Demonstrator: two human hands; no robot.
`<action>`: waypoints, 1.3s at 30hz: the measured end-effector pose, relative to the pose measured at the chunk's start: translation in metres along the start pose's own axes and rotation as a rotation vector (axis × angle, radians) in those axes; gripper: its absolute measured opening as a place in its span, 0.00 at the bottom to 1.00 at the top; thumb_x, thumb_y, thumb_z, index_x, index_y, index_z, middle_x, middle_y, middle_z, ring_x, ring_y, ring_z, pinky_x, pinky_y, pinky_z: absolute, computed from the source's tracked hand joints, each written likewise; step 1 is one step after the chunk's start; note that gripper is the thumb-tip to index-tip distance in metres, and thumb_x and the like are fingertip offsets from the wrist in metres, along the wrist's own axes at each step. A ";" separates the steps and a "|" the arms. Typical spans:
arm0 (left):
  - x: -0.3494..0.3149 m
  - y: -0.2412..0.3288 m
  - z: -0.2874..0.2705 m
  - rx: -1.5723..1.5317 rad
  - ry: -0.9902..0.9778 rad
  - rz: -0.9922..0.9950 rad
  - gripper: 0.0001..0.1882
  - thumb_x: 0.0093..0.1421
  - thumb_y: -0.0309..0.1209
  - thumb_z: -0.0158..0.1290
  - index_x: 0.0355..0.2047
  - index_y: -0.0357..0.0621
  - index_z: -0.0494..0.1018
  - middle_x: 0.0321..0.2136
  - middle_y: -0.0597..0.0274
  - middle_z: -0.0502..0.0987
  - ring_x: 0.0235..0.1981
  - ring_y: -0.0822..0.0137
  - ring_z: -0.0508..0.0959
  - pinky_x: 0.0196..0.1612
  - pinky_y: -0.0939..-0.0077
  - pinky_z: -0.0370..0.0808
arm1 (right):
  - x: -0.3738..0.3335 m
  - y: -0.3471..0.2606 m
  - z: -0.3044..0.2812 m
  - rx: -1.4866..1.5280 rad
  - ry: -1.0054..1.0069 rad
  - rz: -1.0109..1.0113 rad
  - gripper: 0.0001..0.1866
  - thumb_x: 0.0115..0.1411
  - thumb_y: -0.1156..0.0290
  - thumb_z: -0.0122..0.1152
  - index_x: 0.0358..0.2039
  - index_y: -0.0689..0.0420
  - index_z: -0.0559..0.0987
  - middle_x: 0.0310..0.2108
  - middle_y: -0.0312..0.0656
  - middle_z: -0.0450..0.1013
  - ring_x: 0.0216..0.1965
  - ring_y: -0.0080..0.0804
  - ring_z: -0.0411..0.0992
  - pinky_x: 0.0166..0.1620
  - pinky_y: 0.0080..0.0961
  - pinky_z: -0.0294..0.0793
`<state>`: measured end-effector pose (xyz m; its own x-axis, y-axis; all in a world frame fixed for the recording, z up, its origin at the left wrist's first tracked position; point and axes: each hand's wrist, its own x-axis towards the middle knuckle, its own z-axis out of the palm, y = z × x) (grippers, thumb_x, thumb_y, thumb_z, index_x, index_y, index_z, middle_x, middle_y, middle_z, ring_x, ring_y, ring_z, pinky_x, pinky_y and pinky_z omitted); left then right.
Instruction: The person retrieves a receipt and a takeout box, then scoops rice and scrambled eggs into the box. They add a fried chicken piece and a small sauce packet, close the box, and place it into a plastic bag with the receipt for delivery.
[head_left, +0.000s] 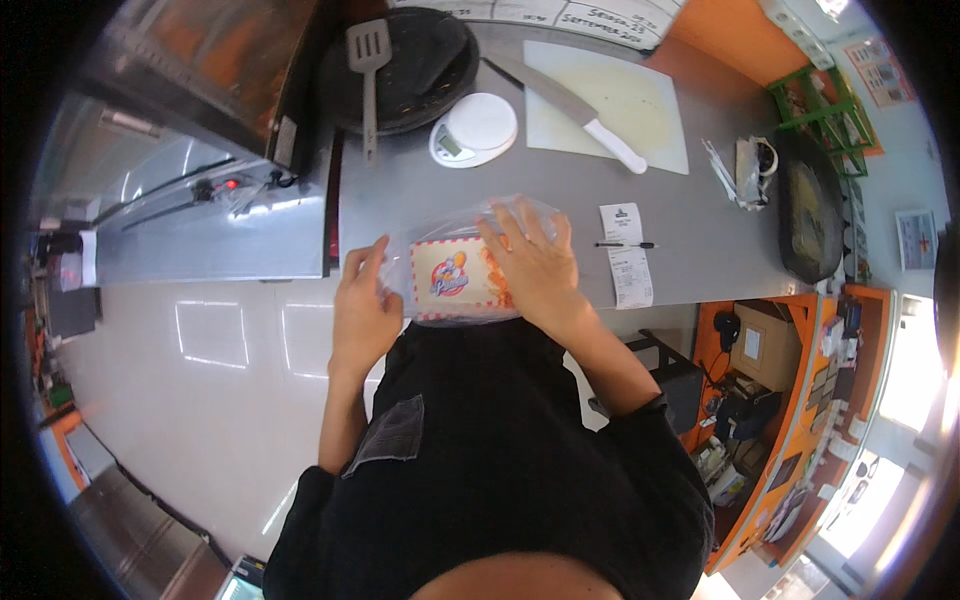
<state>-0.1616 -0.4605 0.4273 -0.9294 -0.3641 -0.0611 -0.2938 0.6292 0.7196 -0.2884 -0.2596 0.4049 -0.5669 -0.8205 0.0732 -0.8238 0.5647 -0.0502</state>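
Observation:
A cream food box [435,289] with a red checked border and a printed cartoon emblem lies at the counter's front edge, against my black clothing. A clear plastic bag [445,233] surrounds it, crumpled along its far side. My right hand [540,262] rests flat over the box's right part, fingers spread across the plastic. At the left end of the bag is my left hand [366,308], index finger stretched forward and thumb apart from it, beside the plastic; its other fingers are partly hidden. To the right lies a paper receipt [630,280] with a black pen [627,245] across it.
Behind the bag stands a white kitchen scale [480,130]. A slotted spatula [369,85] lies on a dark round pan [425,105] at far left. A knife [590,112] lies on a white cutting board [655,125]. A black griddle pan [810,215] sits at the right.

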 end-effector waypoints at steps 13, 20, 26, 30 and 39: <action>0.011 0.015 -0.020 -0.267 0.319 -0.086 0.17 0.55 0.17 0.45 0.44 0.33 0.74 0.33 0.57 0.74 0.33 0.67 0.74 0.36 0.80 0.73 | 0.030 0.090 -0.106 0.718 0.514 -0.076 0.13 0.43 0.86 0.55 0.32 0.61 0.77 0.36 0.46 0.67 0.40 0.46 0.68 0.40 0.35 0.72; 0.015 0.077 -0.037 -1.051 0.110 -0.179 0.07 0.62 0.29 0.47 0.30 0.41 0.72 0.21 0.66 0.71 0.29 0.70 0.76 0.40 0.71 0.75 | 0.050 0.104 -0.117 0.816 0.746 -0.025 0.09 0.43 0.87 0.55 0.26 0.61 0.78 0.33 0.45 0.68 0.38 0.45 0.69 0.40 0.34 0.71; 0.035 0.063 -0.006 -1.215 0.069 -0.402 0.05 0.58 0.29 0.46 0.29 0.42 0.70 0.20 0.67 0.70 0.28 0.68 0.77 0.49 0.62 0.74 | 0.008 0.128 -0.109 0.728 0.820 -0.041 0.10 0.46 0.82 0.61 0.32 0.59 0.79 0.38 0.42 0.70 0.41 0.44 0.68 0.45 0.34 0.71; 0.020 0.048 0.001 -1.303 0.100 -0.417 0.07 0.60 0.32 0.47 0.33 0.42 0.69 0.25 0.65 0.71 0.33 0.67 0.77 0.50 0.66 0.73 | -0.069 0.155 -0.098 0.762 0.746 0.115 0.11 0.49 0.79 0.63 0.35 0.57 0.79 0.40 0.41 0.71 0.44 0.41 0.70 0.44 0.33 0.72; 0.031 0.070 0.012 -1.213 0.591 -0.250 0.25 0.66 0.44 0.43 0.61 0.49 0.61 0.60 0.65 0.63 0.62 0.62 0.63 0.64 0.61 0.50 | -0.242 0.278 -0.061 0.920 0.691 0.448 0.10 0.51 0.79 0.62 0.36 0.58 0.79 0.39 0.42 0.73 0.39 0.38 0.74 0.41 0.28 0.74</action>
<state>-0.2138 -0.4193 0.4675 -0.5583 -0.8060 -0.1965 0.2244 -0.3747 0.8996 -0.3805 0.1016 0.4337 -0.9104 -0.1934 0.3658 -0.4087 0.2821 -0.8680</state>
